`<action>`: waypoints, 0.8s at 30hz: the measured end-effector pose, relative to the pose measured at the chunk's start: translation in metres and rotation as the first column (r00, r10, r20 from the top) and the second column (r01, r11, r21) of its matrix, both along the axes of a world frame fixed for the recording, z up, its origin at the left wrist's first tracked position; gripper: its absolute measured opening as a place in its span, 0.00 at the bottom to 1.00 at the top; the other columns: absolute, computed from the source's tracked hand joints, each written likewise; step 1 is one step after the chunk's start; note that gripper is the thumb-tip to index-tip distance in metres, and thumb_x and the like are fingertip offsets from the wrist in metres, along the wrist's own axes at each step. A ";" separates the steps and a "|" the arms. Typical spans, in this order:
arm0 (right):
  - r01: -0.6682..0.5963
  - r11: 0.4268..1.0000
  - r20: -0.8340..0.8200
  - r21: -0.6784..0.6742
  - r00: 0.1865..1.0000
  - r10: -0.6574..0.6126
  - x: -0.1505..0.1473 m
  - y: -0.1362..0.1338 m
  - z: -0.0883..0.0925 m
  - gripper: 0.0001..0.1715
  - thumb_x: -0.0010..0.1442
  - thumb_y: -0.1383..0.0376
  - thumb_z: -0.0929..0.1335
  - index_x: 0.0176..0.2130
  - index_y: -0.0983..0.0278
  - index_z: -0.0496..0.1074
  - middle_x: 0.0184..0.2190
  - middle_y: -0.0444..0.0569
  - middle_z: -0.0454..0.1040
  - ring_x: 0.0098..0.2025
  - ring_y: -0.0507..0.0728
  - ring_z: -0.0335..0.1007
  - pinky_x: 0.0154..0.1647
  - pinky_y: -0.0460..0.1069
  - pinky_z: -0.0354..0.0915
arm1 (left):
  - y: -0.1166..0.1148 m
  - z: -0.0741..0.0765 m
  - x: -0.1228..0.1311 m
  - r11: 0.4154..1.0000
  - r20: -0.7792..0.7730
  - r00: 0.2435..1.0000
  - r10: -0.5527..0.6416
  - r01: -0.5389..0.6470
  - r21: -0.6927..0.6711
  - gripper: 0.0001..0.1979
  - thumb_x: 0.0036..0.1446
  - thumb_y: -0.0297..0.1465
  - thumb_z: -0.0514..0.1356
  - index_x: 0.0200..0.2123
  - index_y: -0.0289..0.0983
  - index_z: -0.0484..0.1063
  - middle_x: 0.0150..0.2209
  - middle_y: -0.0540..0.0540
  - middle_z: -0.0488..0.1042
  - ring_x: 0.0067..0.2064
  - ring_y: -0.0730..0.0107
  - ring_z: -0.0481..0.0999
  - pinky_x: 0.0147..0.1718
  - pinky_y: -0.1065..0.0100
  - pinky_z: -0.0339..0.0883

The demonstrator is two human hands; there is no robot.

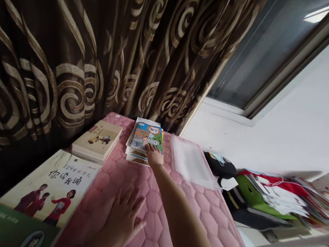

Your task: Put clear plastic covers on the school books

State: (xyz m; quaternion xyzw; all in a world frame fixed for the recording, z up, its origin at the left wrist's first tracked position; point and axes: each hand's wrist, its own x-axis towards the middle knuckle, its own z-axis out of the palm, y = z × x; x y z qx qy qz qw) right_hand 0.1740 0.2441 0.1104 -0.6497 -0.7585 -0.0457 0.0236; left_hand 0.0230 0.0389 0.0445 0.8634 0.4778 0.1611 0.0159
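My right hand (pixel 154 155) reaches far forward across the pink quilted surface (pixel 199 219), its fingers stretched flat on the near edge of a colourful textbook (pixel 148 134) that tops a small stack of books (pixel 134 157). My left hand (pixel 123 216) lies open, palm down with fingers spread, on the pink quilt close to me. It holds nothing. A large book with a pale cover and three painted figures (pixel 46 188) lies just left of my left hand.
A beige book stack (pixel 97 140) sits at the left, below a dark curtain with gold swirls (pixel 86 45). A clear plastic folder (pixel 191 162) lies right of the textbook. Beyond the edge at the right are a black bag (pixel 220 165), a green box (pixel 250 192) and piled papers (pixel 310 199).
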 end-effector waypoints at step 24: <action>0.310 0.938 -0.819 -0.157 0.489 -0.299 0.056 -0.032 0.018 0.22 0.63 0.53 0.66 0.48 0.68 0.71 0.43 0.61 0.77 0.50 0.67 0.73 0.44 0.53 0.70 | 0.002 0.009 -0.002 0.995 -0.055 0.998 -0.024 0.018 -0.100 0.31 0.63 0.45 0.53 0.67 0.46 0.55 0.70 0.42 0.52 0.69 0.44 0.54 0.62 0.31 0.47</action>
